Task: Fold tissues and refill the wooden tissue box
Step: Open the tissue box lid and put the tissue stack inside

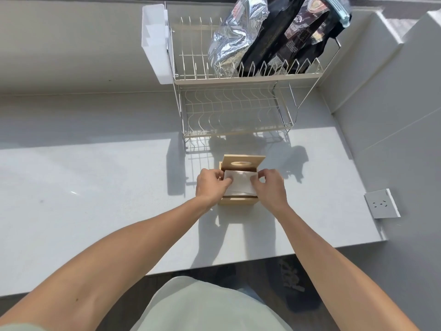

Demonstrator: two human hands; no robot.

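Reaching in from the near edge of the counter (71,177), both bare forearms converge on the wooden tissue box (238,200), which stands well in from that edge, toward the counter's right half. The left hand (209,185) has its fingers curled onto the left border of the tissues (239,185), and the right hand (268,187) pinches the right border between thumb and fingers; the white stack lies in the open top of the box, between the two hands. Tissue like this is likely very light, soft and limp, easy to crumple or tear, so holding it at opposite edges and easing it down flat looks the safer way; a pinch in the middle would probably bunch it. The box itself looks stiff and light, and might shift under a sideways push. Just behind the stack, the box's lid (243,162), with its oval slot, stands tilted up and back. Farther off, near the counter's far edge, a two-tier wire dish rack (238,111) holds a foil bag (235,37) and dark packets (298,37), with a white plastic caddy (155,44) hung on its left side.
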